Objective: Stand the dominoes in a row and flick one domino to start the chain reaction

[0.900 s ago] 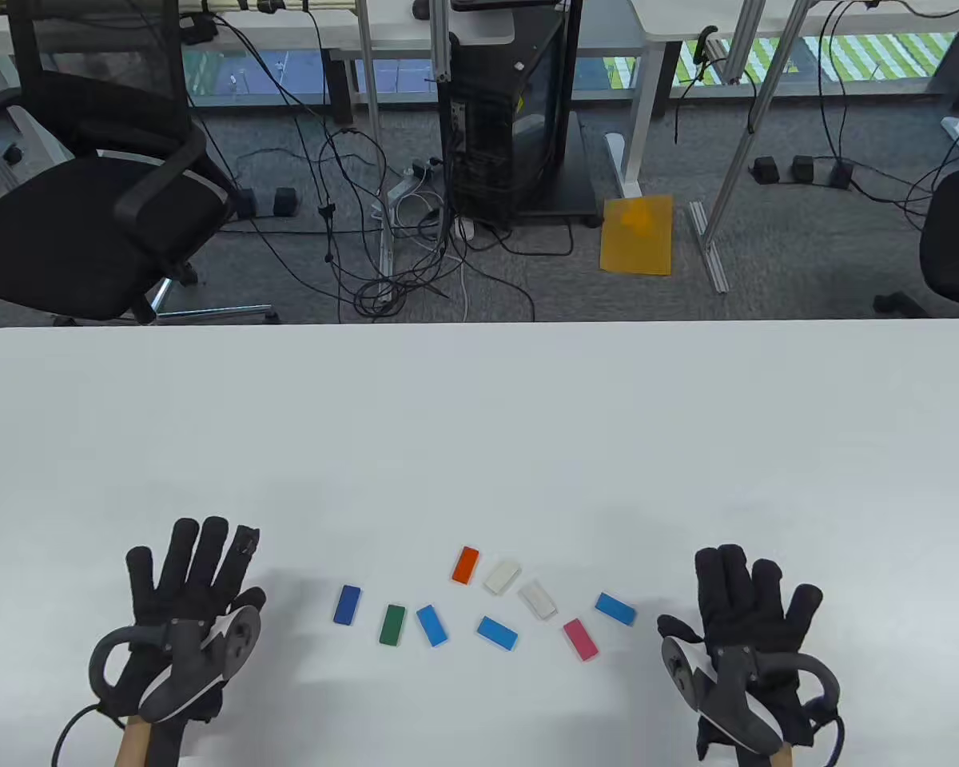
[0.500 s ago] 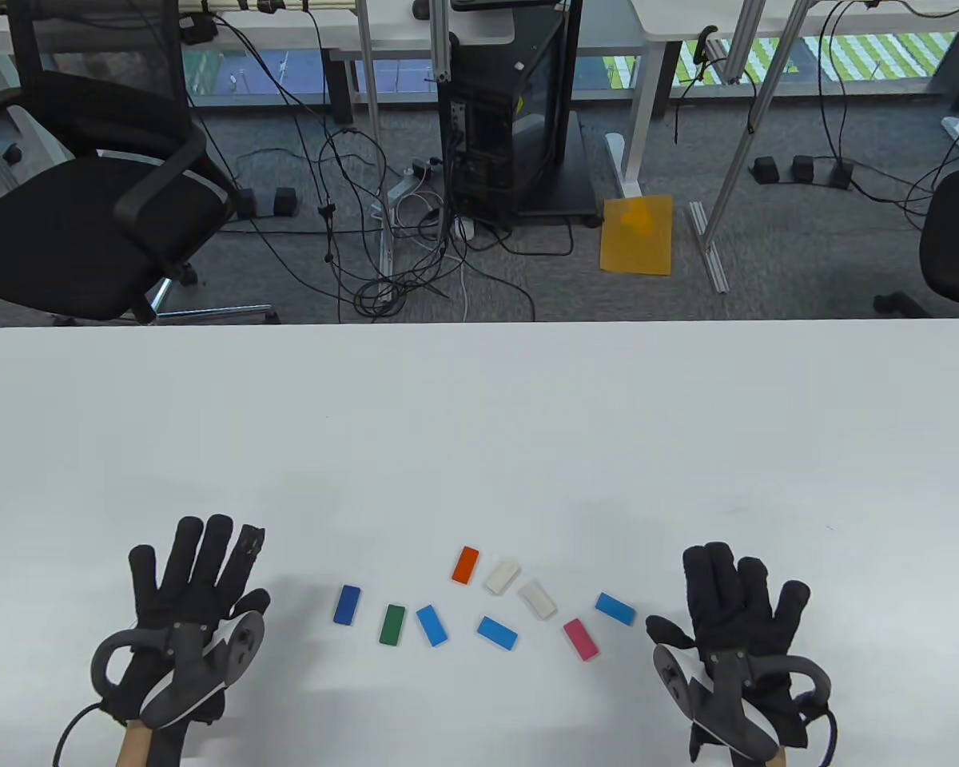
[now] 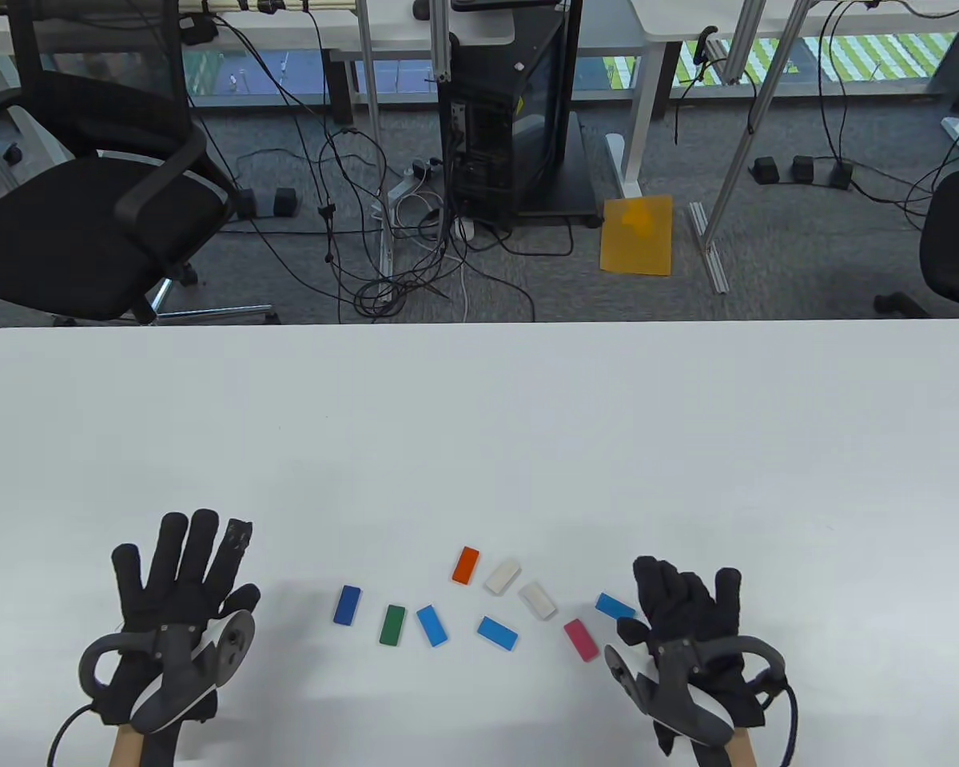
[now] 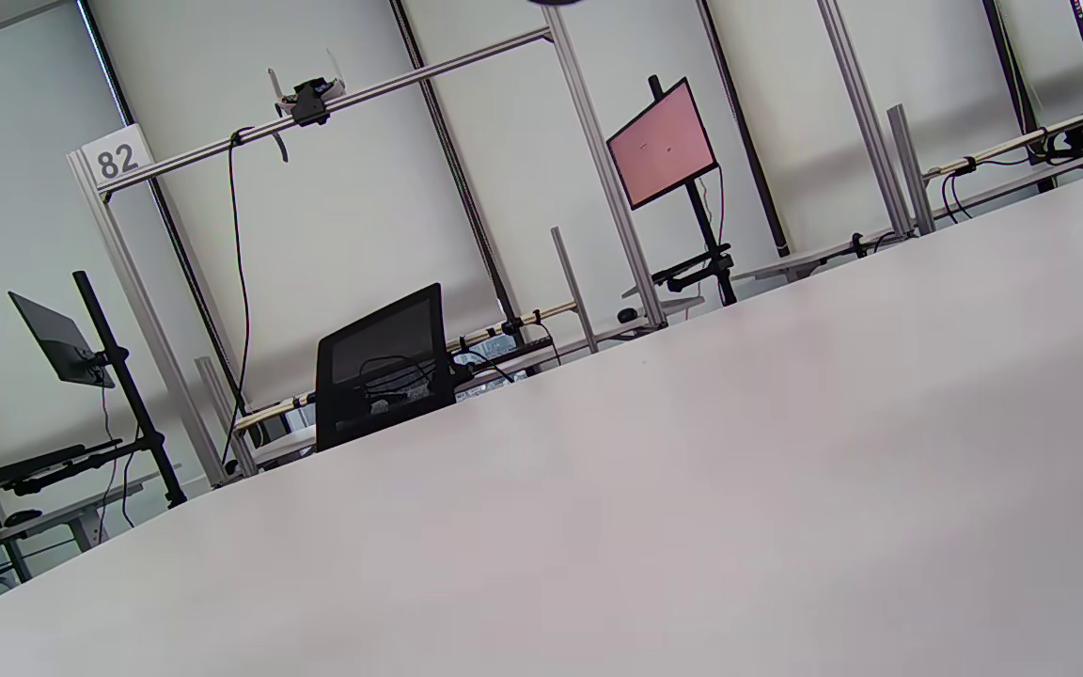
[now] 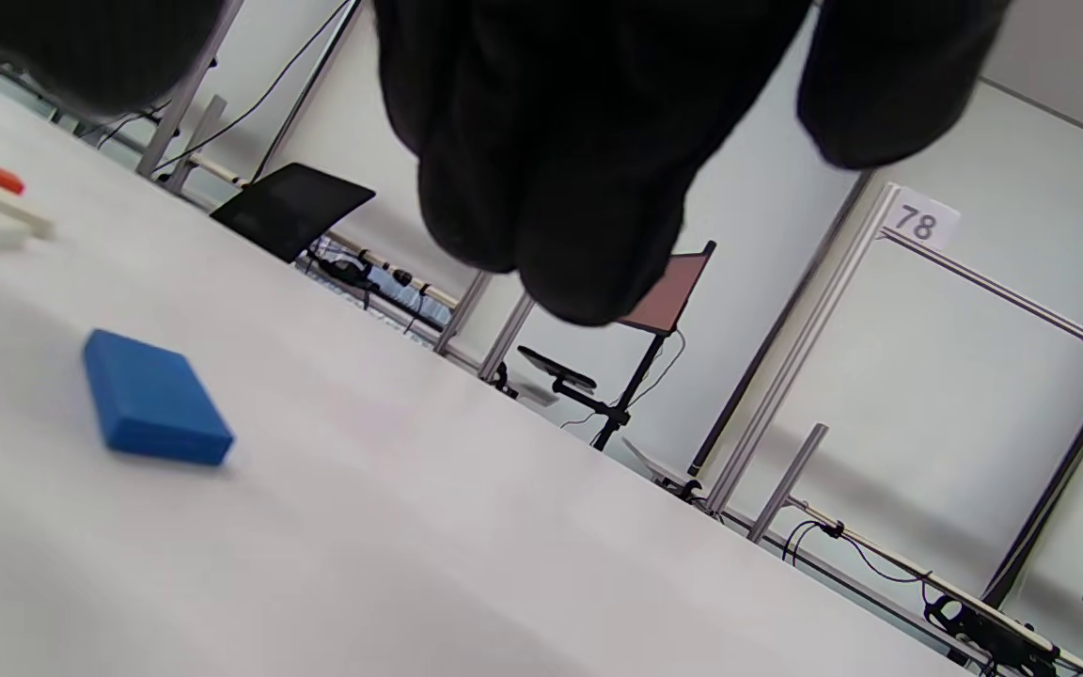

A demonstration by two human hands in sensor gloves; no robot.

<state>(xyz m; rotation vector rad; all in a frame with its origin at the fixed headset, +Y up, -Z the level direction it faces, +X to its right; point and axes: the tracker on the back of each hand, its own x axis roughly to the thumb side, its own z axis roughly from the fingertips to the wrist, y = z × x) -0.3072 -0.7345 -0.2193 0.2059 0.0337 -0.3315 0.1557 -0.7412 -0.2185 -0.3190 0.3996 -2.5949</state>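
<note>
My left hand (image 3: 177, 587) lies flat near the desk's front-left corner, fingers (image 3: 200, 543) spread straight and holding nothing; I keep it well apart from the pieces so it disturbs none of them. To its right, along the front edge, the dominoes lie flat and scattered, none standing yet: a dark blue domino (image 3: 347, 604), a green domino (image 3: 392, 624), a light blue domino (image 3: 432, 625), then an orange domino (image 3: 465, 564) a little further back, another light blue one (image 3: 497, 633), two white dominoes (image 3: 502, 576) side by side, a pink domino (image 3: 581, 639), and the rightmost blue domino (image 3: 614, 606).

My right hand (image 3: 687, 619) sits just beside that last blue piece, thumb side toward it, fingers loosely bent and gripping nothing. I judge I am placed to pick it up first, since it is the nearest.

The desk (image 3: 479, 415) is bare behind the scatter, all the way to the far edge, so there is plenty of open room to build the row there. The front edge is close beneath my wrists, so I would rather set the line further back than here.
</note>
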